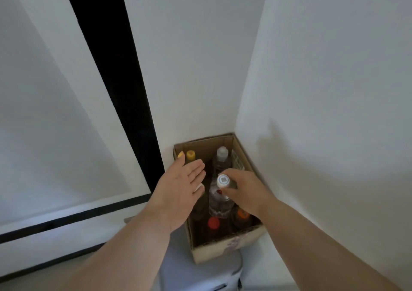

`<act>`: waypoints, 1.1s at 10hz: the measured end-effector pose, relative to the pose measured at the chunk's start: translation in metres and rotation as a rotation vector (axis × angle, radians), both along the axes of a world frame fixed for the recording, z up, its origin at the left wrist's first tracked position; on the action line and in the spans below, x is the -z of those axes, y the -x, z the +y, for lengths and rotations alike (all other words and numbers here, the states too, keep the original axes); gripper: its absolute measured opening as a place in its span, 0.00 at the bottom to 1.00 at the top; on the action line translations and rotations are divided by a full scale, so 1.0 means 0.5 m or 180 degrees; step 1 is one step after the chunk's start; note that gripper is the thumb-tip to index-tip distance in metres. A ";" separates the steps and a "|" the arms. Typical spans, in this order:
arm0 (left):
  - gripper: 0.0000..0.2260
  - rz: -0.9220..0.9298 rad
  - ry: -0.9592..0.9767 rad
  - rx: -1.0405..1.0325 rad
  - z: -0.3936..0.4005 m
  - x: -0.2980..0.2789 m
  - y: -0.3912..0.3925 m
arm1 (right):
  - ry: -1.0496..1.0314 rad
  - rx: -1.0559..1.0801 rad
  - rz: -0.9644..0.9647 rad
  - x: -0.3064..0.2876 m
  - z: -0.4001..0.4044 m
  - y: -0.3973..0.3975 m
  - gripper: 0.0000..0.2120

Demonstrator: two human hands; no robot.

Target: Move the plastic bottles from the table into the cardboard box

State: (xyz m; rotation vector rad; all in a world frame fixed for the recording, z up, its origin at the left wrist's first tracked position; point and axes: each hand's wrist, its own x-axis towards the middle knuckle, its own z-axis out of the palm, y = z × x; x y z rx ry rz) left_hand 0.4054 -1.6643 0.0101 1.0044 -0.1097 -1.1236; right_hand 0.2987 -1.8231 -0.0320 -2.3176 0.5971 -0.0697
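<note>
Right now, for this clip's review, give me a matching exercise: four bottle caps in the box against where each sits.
Caps:
1. yellow cap
2. red cap
3. orange cap
4. white cap

Places:
A. near right corner of the box
B. under the right hand, middle
C. far left corner, by the open left hand
D. near end, left of the orange one

Pairs: 1-C, 2-D, 3-A, 4-B
</note>
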 end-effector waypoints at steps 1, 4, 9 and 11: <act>0.31 0.0039 -0.0107 -0.0024 -0.007 0.025 -0.008 | 0.0173 -0.0033 0.0418 0.042 -0.003 -0.019 0.04; 0.31 0.0094 -0.0331 -0.0168 0.003 0.085 -0.018 | 0.1297 -0.0590 0.1660 0.143 0.003 -0.068 0.04; 0.31 0.0044 -0.0471 -0.0153 0.005 0.106 -0.021 | 0.1183 -0.0750 0.2079 0.133 0.002 -0.066 0.11; 0.31 -0.0058 -0.0236 -0.0046 0.018 0.088 -0.016 | 0.0489 0.0152 0.0782 0.075 -0.009 -0.021 0.17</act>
